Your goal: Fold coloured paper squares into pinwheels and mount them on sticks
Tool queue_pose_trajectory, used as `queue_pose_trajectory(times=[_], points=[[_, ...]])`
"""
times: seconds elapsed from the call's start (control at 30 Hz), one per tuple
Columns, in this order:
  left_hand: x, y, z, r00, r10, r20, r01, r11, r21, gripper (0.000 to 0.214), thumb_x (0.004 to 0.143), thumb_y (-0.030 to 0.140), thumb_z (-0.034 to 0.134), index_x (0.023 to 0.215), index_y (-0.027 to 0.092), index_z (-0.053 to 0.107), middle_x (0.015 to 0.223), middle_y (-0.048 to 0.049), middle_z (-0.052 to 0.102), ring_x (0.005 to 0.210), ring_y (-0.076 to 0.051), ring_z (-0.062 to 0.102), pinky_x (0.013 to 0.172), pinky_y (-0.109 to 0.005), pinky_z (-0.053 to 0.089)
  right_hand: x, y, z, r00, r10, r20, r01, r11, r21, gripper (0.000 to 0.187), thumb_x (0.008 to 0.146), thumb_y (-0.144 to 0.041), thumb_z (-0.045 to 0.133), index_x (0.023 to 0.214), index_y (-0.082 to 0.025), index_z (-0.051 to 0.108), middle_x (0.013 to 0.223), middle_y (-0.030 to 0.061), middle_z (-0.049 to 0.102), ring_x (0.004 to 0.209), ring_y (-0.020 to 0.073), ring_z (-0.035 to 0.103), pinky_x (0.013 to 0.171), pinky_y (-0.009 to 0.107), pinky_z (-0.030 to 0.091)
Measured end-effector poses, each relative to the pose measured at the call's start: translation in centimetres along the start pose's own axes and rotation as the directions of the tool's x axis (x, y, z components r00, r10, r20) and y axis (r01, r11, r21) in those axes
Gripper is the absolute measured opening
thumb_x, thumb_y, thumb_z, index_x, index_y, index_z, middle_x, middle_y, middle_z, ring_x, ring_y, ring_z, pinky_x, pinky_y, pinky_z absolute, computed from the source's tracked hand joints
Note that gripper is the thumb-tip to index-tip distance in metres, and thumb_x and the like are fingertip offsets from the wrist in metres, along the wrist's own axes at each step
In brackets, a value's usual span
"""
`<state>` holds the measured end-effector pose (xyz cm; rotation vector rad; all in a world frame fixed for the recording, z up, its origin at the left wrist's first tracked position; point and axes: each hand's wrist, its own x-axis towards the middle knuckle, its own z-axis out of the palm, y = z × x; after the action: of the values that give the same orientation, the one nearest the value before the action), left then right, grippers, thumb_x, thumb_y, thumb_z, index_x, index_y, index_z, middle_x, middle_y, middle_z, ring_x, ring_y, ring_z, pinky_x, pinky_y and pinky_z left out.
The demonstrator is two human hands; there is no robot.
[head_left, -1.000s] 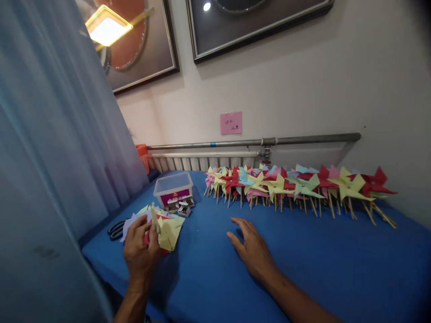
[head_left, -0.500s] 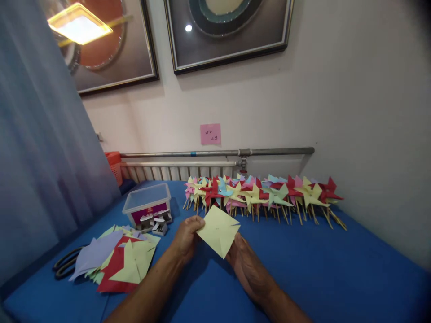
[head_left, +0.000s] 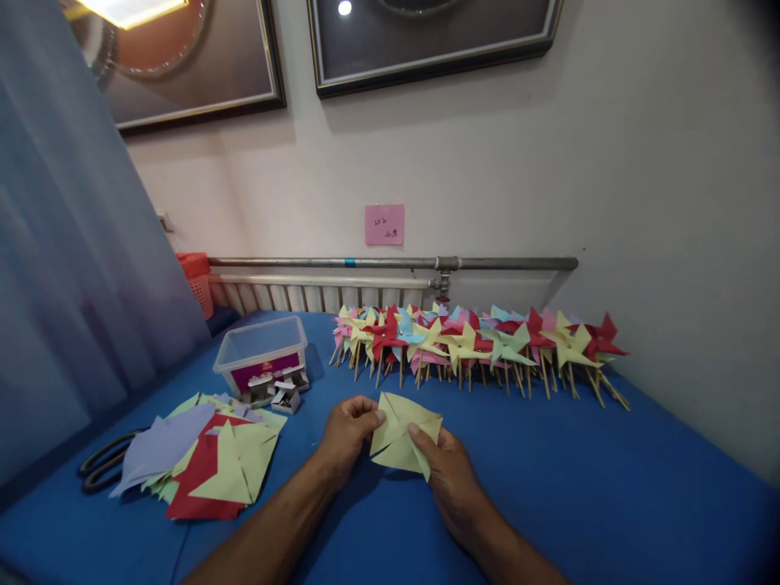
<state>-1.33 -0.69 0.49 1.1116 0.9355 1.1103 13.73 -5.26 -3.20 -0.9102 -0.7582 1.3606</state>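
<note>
Between my two hands is a pale yellow square of paper (head_left: 399, 435), with slits running in from its corners. My left hand (head_left: 350, 431) pinches its left edge between thumb and fingers. On the other side, my right hand (head_left: 448, 471) grips it, the thumb lying on top near the middle and the fingers hidden behind. To the left lies a pile of slit paper sheets (head_left: 171, 439) in purple, red, green and yellow. The dark handles of scissors (head_left: 103, 467) stick out from under it.
Many paper pinwheels (head_left: 463, 345) on sticks lie in a row along the back. A clear plastic box (head_left: 262, 349) stands back left, small open cartons (head_left: 285, 396) before it. Behind are a metal pipe (head_left: 378, 263), a radiator (head_left: 310, 296) and an orange basket (head_left: 198, 284). A curtain (head_left: 79, 244) hangs left.
My right thumb has moved onto the face of the yellow paper, which is now turned and tilted flatter. The camera view has tipped downward a little.
</note>
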Motion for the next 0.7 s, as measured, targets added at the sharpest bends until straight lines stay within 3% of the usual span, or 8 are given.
queue_pose_trajectory(times=[0.3,0.4,0.5,0.6,0.7], points=[[0.0,-0.4,0.2,0.998,0.011,-0.070,-0.008,0.999,0.039,0.032,0.054,0.038,0.084,0.062,0.017,0.061,0.054,0.0016,0.059,0.049,-0.011,0.046,0.051,-0.024,0.033,0.0,-0.2,0.0,0.999,0.032,0.004,-0.032,0.999,-0.031,0.050,0.071,-0.051,0.086,0.105,-0.016,0.074,0.092,0.0089,0.082,0.084,0.0297,0.077,0.075,0.039,0.060],[0.1,-0.7,0.1,0.991,0.085,-0.108,-0.071,0.989,0.128,0.026,0.059,0.034,0.081,0.065,0.019,0.061,0.056,0.0024,0.058,0.050,-0.012,0.046,0.051,-0.025,0.034,0.1,-0.1,-0.1,0.999,0.032,-0.034,-0.034,0.998,-0.054,0.049,0.068,-0.049,0.087,0.102,-0.016,0.075,0.090,0.0086,0.082,0.079,0.0288,0.077,0.072,0.038,0.059],[-0.4,-0.7,0.2,0.966,0.233,-0.110,-0.193,0.937,0.290,0.016,0.067,0.027,0.075,0.065,0.020,0.061,0.057,0.0036,0.055,0.054,-0.012,0.046,0.054,-0.025,0.034,0.2,0.2,-0.1,0.998,0.027,-0.062,-0.031,0.997,-0.069,0.047,0.068,-0.049,0.087,0.100,-0.017,0.075,0.087,0.0079,0.082,0.076,0.0285,0.077,0.070,0.038,0.059],[-1.0,-0.5,0.3,0.912,0.410,-0.023,-0.358,0.820,0.447,0.008,0.072,0.016,0.069,0.066,0.020,0.064,0.064,0.0015,0.058,0.062,-0.014,0.050,0.061,-0.025,0.037,0.4,0.5,-0.2,0.997,0.022,-0.076,-0.028,0.996,-0.082,0.045,0.069,-0.050,0.085,0.097,-0.017,0.075,0.082,0.0069,0.081,0.071,0.0278,0.076,0.067,0.037,0.058],[-1.5,-0.3,0.3,0.854,0.502,0.135,-0.496,0.709,0.502,0.013,0.074,0.009,0.064,0.068,0.020,0.067,0.074,-0.0019,0.063,0.070,-0.016,0.055,0.069,-0.027,0.039,0.6,0.7,-0.2,0.997,0.009,-0.071,-0.016,0.996,-0.091,0.044,0.069,-0.051,0.084,0.093,-0.016,0.075,0.079,0.0069,0.080,0.068,0.0273,0.075,0.065,0.036,0.057]])
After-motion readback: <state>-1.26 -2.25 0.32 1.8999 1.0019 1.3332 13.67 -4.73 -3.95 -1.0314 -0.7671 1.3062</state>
